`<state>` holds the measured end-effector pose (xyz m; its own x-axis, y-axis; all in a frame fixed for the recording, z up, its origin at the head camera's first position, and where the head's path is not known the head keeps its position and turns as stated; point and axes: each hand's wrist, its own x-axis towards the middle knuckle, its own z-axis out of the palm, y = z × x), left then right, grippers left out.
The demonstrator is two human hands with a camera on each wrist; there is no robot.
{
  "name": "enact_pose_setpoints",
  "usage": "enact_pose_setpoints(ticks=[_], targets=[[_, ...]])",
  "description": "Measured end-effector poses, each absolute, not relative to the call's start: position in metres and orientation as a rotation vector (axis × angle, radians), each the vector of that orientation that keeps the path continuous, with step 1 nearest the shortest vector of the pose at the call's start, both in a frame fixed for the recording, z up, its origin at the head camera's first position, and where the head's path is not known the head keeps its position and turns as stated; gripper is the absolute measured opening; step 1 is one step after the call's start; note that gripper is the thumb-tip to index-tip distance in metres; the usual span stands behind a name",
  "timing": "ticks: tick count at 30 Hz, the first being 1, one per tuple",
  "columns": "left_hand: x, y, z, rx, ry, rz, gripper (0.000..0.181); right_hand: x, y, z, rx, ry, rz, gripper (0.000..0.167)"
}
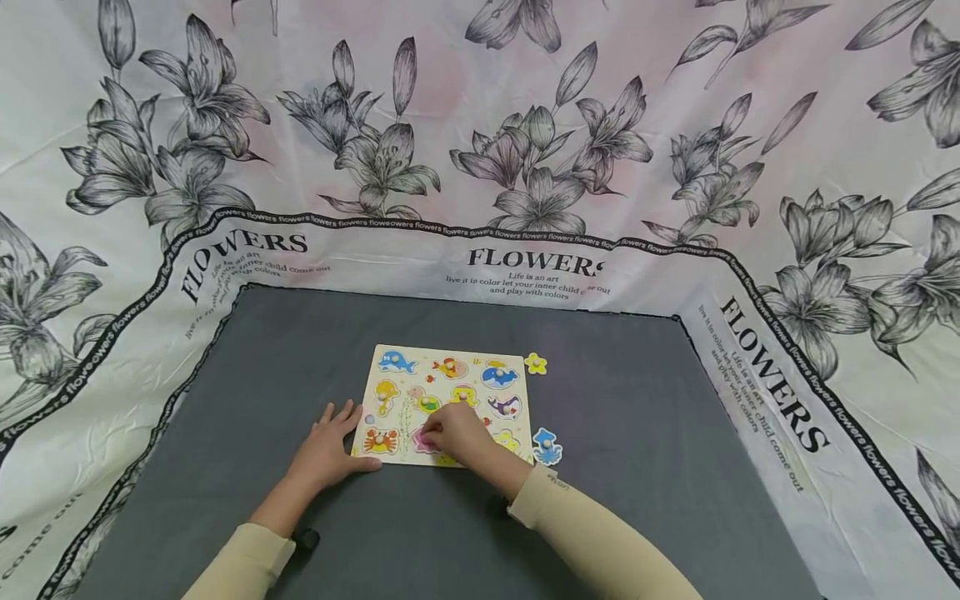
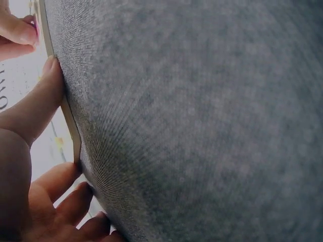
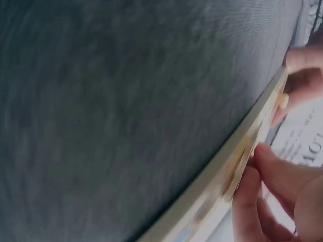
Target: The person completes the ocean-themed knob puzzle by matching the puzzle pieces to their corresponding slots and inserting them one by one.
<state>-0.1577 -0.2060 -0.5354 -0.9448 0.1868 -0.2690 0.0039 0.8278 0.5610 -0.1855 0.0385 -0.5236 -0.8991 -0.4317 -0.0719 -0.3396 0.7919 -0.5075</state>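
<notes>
A pale wooden puzzle board (image 1: 431, 352) with sea-animal pieces lies on the dark grey cloth. My right hand (image 1: 463, 435) pinches a pink puzzle piece (image 1: 422, 442) at the board's bottom row; the fingers cover much of it, so its exact shape is hidden. In the right wrist view thumb and forefinger meet at the piece's edge (image 3: 229, 194), close over the board. My left hand (image 1: 324, 446) rests at the board's lower left corner, fingers spread along the left edge and thumb (image 2: 48, 96) against the front edge. A crab piece (image 1: 381, 441) sits near that thumb.
Off the board's right side lie a yellow flower-like piece (image 1: 536, 363) and a blue octopus piece (image 1: 547, 447). Grey cloth (image 1: 637, 467) extends around the board. White flower-printed fabric (image 1: 420, 258) rises behind and at both sides.
</notes>
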Motion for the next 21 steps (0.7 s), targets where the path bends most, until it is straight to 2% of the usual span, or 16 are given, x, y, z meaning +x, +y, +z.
enact_pose_setpoints(ticks=[7, 11, 14, 21], targets=[[-0.157, -0.207, -0.533, 0.159, 2.701, 0.828, 0.112, -0.185, 0.034, -0.523, -0.612, 2.742, -0.76, 0.009], [-0.157, -0.205, -0.533, 0.191, 2.701, 0.833, 0.113, -0.186, 0.05, -0.515, -0.612, 2.752, -0.801, 0.018], [-0.156, -0.207, -0.533, 0.2, 2.708, 0.823, 0.113, -0.181, 0.081, -0.507, -0.569, 2.819, -0.87, 0.024], [-0.153, -0.208, -0.53, 0.224, 2.713, 0.835, 0.112, -0.151, 0.186, -0.508, -0.296, 3.033, -0.773, 0.015]])
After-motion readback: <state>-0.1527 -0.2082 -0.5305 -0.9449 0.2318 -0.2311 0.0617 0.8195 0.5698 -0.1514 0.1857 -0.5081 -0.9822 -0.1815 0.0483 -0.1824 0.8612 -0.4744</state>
